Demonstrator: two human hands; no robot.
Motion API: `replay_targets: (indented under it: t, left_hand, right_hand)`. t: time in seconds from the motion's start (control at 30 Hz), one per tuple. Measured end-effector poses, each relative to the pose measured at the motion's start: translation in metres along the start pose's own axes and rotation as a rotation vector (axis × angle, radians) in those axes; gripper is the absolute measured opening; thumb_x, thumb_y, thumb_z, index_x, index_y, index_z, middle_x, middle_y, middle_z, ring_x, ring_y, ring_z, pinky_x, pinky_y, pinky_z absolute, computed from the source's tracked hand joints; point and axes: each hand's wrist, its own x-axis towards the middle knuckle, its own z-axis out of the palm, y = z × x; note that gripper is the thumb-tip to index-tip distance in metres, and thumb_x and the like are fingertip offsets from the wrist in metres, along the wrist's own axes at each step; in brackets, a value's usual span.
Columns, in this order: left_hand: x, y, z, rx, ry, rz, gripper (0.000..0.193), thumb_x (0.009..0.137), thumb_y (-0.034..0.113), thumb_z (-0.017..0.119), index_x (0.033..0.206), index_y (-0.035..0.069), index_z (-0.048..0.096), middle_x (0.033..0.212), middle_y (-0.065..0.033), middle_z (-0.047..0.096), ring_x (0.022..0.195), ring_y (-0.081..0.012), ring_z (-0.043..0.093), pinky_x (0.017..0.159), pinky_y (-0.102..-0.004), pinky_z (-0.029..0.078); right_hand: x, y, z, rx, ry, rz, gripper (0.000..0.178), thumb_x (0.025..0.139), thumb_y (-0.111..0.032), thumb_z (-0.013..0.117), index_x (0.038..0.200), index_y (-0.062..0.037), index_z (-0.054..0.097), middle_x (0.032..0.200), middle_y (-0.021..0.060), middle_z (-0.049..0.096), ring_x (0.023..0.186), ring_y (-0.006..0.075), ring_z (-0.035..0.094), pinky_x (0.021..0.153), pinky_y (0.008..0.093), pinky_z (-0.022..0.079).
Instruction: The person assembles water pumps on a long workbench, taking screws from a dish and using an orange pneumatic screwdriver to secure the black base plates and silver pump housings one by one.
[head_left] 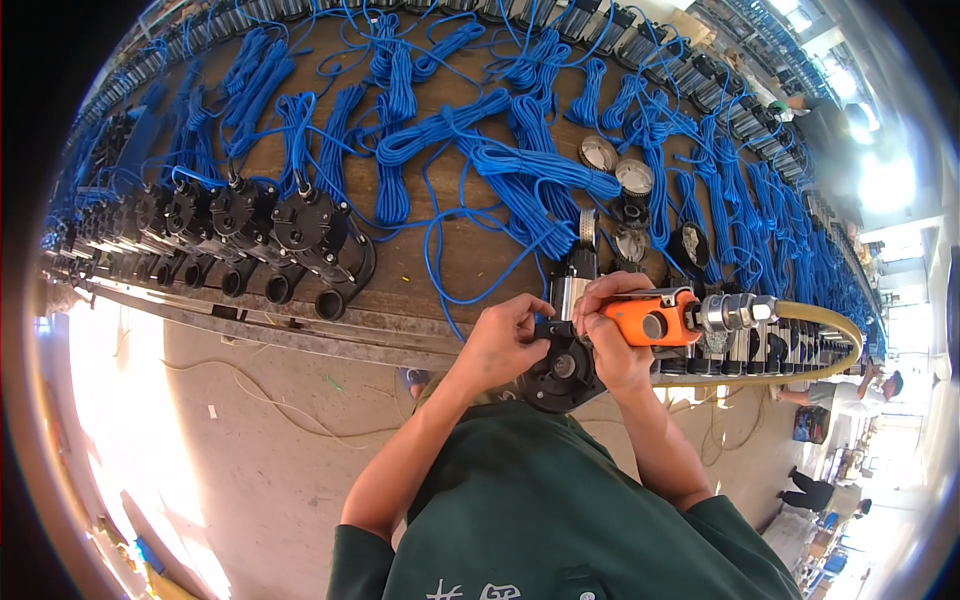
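My right hand (612,330) is wrapped around an orange air-powered driver (655,318), whose metal fitting joins a yellowish hose (835,320). The tool's working end is hidden by my fingers, over a black and silver submersible pump (565,372) lying at the table's near edge. On the left side of that pump, my left hand (500,340) has its thumb and fingers curled together at the black housing. Whatever is between those fingertips is too small to make out. Bundles of blue cable (550,170) lie just beyond the pump.
A row of similar black pumps (310,225) lines the near edge to the left. Round metal parts (632,178) and a black cup (688,245) stand right of centre. More pumps and coiled blue cables cover the brown tabletop (400,270). Several people stand far right.
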Motion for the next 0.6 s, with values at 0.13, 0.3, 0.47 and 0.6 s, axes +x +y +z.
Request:
replay_targets:
  t: [0.13, 0.3, 0.47, 0.6]
  left_hand:
    - [-0.005, -0.009, -0.003, -0.290, 0.136, -0.195, 0.033, 0.077, 0.003, 0.065, 0.109, -0.002, 0.056, 0.067, 0.0003, 0.046, 0.060, -0.0102, 0.045, 0.056, -0.0266, 0.039]
    - [-0.026, -0.029, -0.015, -1.045, 0.614, -0.489, 0.028, 0.089, -0.004, 0.047, 0.117, -0.009, 0.048, 0.089, -0.0119, 0.059, 0.084, -0.0209, 0.060, 0.081, -0.0325, 0.051]
    - [-0.044, 0.017, -0.015, -1.047, 0.482, -0.373, 0.024, 0.095, 0.001, 0.044, 0.116, -0.008, 0.053, 0.102, -0.0197, 0.064, 0.083, -0.0228, 0.065, 0.073, -0.0307, 0.055]
    - [-0.051, 0.038, -0.009, -1.039, 0.298, -0.308, 0.023, 0.097, 0.006, 0.047, 0.115, -0.006, 0.055, 0.098, -0.0177, 0.066, 0.078, -0.0209, 0.065, 0.067, -0.0280, 0.054]
  right_hand:
    - [0.004, -0.010, 0.004, -0.065, 0.003, 0.017, 0.033, 0.077, 0.010, 0.050, 0.108, 0.0012, 0.048, 0.083, 0.0102, 0.058, 0.066, 0.0120, 0.055, 0.062, 0.0259, 0.048]
    - [0.003, -0.031, 0.001, 0.029, 0.078, -0.057, 0.036, 0.075, 0.007, 0.050, 0.111, 0.0027, 0.048, 0.083, 0.0120, 0.057, 0.062, 0.0134, 0.054, 0.061, 0.0279, 0.047]
    - [-0.003, -0.039, -0.004, 0.189, 0.130, -0.090, 0.037, 0.072, 0.008, 0.050, 0.109, 0.0032, 0.047, 0.078, 0.0126, 0.055, 0.060, 0.0151, 0.052, 0.059, 0.0303, 0.047]
    - [-0.003, -0.055, 0.004, 0.353, 0.126, -0.170, 0.037, 0.072, 0.010, 0.051, 0.108, 0.0038, 0.047, 0.074, 0.0119, 0.054, 0.057, 0.0154, 0.051, 0.057, 0.0300, 0.046]
